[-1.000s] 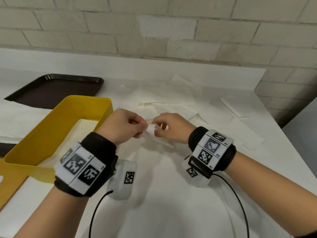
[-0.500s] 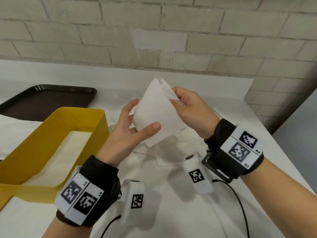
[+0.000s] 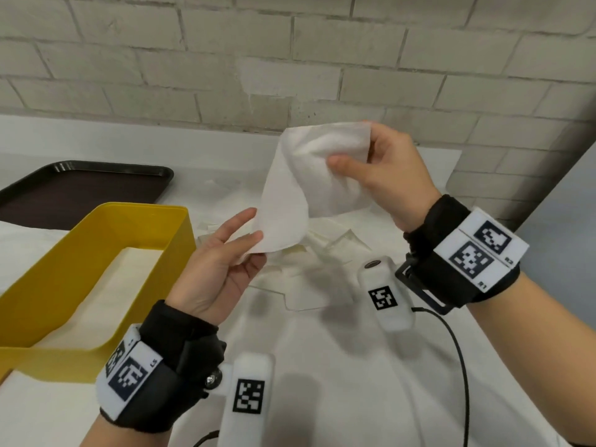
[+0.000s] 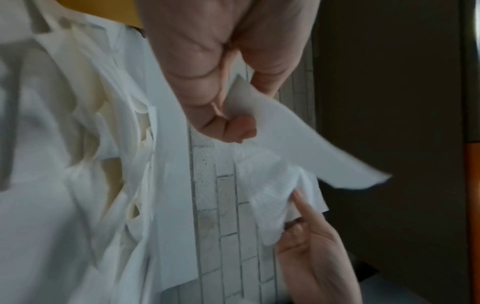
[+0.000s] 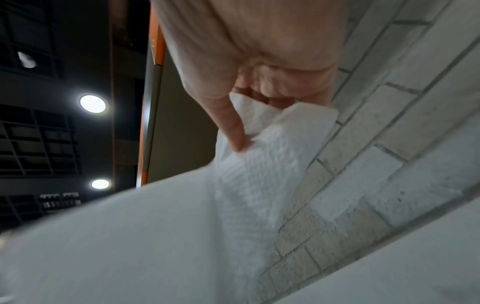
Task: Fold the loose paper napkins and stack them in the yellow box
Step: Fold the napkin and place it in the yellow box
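A white paper napkin point(image 3: 309, 185) hangs in the air above the table, curved and partly opened. My right hand point(image 3: 383, 175) pinches its upper right edge between thumb and fingers; the right wrist view shows the same napkin point(image 5: 262, 164) under my thumb. My left hand point(image 3: 225, 259) pinches the napkin's lower left corner point(image 4: 249, 96) with thumb and fingertips. The yellow box point(image 3: 151, 262) stands at the left with flat white napkins point(image 3: 96, 301) lying on its bottom. A pile of loose napkins point(image 3: 322, 250) lies on the table below my hands.
A dark brown tray point(image 3: 77, 188) sits at the back left behind the box. The table wears a white cover point(image 3: 338, 382), and a brick wall point(image 3: 290, 59) closes the back. A black cable point(image 3: 458, 366) runs from my right wrist.
Both hands lifted one napkin off the pile. My right hand has risen further with its edge, my left hand has slid to the lower corner, and the napkin is spreading open.
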The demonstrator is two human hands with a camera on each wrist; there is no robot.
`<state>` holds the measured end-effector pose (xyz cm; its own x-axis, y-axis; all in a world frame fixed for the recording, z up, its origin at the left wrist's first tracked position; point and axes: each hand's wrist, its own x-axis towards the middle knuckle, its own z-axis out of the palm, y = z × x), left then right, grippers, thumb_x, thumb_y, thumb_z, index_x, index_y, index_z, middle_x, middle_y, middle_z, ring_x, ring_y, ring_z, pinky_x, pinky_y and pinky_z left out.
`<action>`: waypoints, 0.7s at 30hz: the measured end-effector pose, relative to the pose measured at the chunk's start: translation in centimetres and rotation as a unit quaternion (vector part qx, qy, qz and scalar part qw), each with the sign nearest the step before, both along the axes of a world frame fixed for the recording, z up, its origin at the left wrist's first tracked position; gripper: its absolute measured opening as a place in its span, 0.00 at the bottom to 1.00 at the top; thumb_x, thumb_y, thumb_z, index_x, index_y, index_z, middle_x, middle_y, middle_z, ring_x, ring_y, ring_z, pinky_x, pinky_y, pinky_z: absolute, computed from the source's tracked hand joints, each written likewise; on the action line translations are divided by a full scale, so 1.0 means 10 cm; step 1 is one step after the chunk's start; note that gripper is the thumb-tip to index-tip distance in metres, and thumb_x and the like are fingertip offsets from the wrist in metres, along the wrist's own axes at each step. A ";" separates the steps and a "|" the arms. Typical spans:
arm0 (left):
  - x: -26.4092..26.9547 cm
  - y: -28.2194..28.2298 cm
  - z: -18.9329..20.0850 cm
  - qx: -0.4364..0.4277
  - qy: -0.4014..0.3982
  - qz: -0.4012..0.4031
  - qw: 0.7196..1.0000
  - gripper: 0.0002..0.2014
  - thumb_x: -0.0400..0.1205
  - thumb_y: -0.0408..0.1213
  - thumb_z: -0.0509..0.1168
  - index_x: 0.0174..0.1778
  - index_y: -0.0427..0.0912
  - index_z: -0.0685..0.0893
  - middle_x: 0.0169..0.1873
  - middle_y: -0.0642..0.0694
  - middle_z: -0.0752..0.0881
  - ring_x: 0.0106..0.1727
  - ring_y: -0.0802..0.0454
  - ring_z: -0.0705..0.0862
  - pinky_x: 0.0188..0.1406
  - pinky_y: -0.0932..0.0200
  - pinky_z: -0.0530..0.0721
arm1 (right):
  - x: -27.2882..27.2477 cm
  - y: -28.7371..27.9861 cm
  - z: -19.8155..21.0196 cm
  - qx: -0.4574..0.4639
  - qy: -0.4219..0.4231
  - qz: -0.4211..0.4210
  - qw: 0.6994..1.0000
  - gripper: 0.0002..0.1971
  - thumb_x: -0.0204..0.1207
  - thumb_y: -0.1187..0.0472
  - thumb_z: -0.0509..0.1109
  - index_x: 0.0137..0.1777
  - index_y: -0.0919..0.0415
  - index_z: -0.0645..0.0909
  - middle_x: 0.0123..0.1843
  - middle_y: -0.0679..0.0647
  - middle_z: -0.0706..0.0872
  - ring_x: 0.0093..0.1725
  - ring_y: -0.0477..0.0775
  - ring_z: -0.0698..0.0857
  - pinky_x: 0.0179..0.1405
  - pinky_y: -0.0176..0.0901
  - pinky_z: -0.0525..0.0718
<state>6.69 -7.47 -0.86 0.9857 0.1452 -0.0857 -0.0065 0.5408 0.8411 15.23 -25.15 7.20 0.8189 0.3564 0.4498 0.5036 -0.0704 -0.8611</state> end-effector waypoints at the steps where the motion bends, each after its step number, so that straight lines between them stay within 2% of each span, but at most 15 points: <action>1: -0.01 0.01 -0.02 0.005 0.009 0.004 1.000 0.17 0.77 0.24 0.63 0.60 0.42 0.79 0.32 0.47 0.89 0.27 0.59 0.84 0.25 0.69 0.82 | 0.01 -0.02 0.02 0.010 -0.008 0.002 1.000 0.14 0.73 0.73 0.70 0.44 0.51 0.79 0.42 0.44 0.85 0.40 0.37 0.85 0.46 0.33 0.84; 3: -0.04 0.04 -0.11 0.075 0.017 0.011 0.997 0.23 0.70 0.30 0.69 0.62 0.42 0.79 0.37 0.47 0.89 0.31 0.57 0.86 0.30 0.67 0.83 | 0.04 -0.07 0.10 -0.020 -0.050 -0.006 0.999 0.12 0.74 0.71 0.70 0.43 0.51 0.80 0.40 0.39 0.85 0.40 0.34 0.84 0.46 0.29 0.81; 5: -0.07 0.03 -0.14 0.179 0.011 0.036 0.983 0.27 0.66 0.43 0.72 0.63 0.47 0.80 0.49 0.49 0.89 0.45 0.57 0.88 0.42 0.64 0.83 | 0.06 -0.10 0.22 -0.124 -0.099 0.001 0.987 0.09 0.77 0.67 0.69 0.42 0.51 0.81 0.39 0.37 0.83 0.40 0.32 0.82 0.45 0.25 0.77; 7: -0.11 0.00 -0.12 0.226 -0.002 0.072 0.971 0.25 0.70 0.52 0.69 0.64 0.53 0.79 0.57 0.52 0.86 0.58 0.58 0.84 0.53 0.62 0.78 | 0.05 -0.11 0.34 -0.276 -0.132 0.032 0.952 0.06 0.77 0.62 0.68 0.43 0.49 0.82 0.41 0.40 0.84 0.41 0.31 0.81 0.46 0.24 0.74; 9: -0.13 -0.02 -0.08 0.242 -0.023 0.100 0.965 0.26 0.70 0.58 0.63 0.65 0.57 0.76 0.61 0.54 0.83 0.64 0.62 0.79 0.58 0.68 0.74 | 0.01 -0.08 0.42 -0.395 -0.147 0.073 0.904 0.04 0.76 0.58 0.68 0.45 0.48 0.83 0.45 0.42 0.86 0.43 0.34 0.81 0.49 0.27 0.75; 11: -0.15 -0.04 -0.03 0.268 -0.063 0.077 0.958 0.30 0.68 0.60 0.66 0.67 0.59 0.73 0.63 0.55 0.81 0.64 0.65 0.79 0.57 0.73 0.76 | -0.07 0.00 0.45 -0.457 -0.140 0.121 0.870 0.03 0.76 0.58 0.68 0.45 0.49 0.84 0.47 0.44 0.88 0.45 0.38 0.83 0.50 0.30 0.77; 13: -0.18 -0.08 0.00 0.296 -0.089 0.021 0.951 0.36 0.64 0.58 0.73 0.69 0.55 0.73 0.63 0.54 0.82 0.64 0.62 0.81 0.58 0.68 0.79 | -0.15 0.09 0.46 -0.468 -0.119 0.166 0.860 0.04 0.75 0.60 0.70 0.46 0.57 0.86 0.46 0.49 0.90 0.44 0.44 0.86 0.47 0.36 0.81; 14: -0.20 -0.10 0.01 0.306 -0.087 -0.004 0.948 0.35 0.64 0.56 0.75 0.68 0.53 0.75 0.61 0.53 0.84 0.62 0.60 0.82 0.58 0.65 0.81 | -0.18 0.14 0.46 -0.462 -0.114 0.183 0.860 0.05 0.75 0.61 0.71 0.47 0.59 0.86 0.44 0.51 0.90 0.43 0.46 0.86 0.45 0.37 0.82; 17: -0.29 -0.15 0.06 0.294 -0.079 -0.032 0.952 0.24 0.66 0.47 0.78 0.58 0.49 0.82 0.50 0.55 0.90 0.52 0.58 0.88 0.45 0.68 0.84 | -0.16 0.29 0.41 -0.441 -0.105 0.195 0.870 0.01 0.73 0.61 0.73 0.43 0.57 0.84 0.39 0.47 0.87 0.39 0.42 0.85 0.38 0.31 0.81; 19: -0.33 -0.15 0.04 0.277 -0.071 -0.039 0.957 0.26 0.63 0.49 0.75 0.56 0.47 0.83 0.49 0.52 0.90 0.51 0.54 0.89 0.44 0.64 0.85 | -0.10 0.39 0.35 -0.442 -0.094 0.186 0.873 0.05 0.72 0.59 0.74 0.38 0.51 0.80 0.36 0.42 0.84 0.36 0.37 0.82 0.35 0.28 0.79; 21: -0.34 -0.15 0.01 0.279 -0.051 -0.022 0.959 0.22 0.68 0.50 0.76 0.55 0.45 0.84 0.48 0.49 0.91 0.50 0.51 0.89 0.47 0.55 0.86 | -0.03 0.49 0.25 -0.451 -0.073 0.190 0.869 0.08 0.72 0.58 0.74 0.35 0.48 0.78 0.33 0.41 0.83 0.32 0.34 0.81 0.31 0.25 0.78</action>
<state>3.29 -8.97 -0.79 0.9911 0.0982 0.0896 -0.0908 0.0078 0.9958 14.97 -20.28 9.71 0.5233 0.8497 -0.0642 0.7370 -0.4891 -0.4665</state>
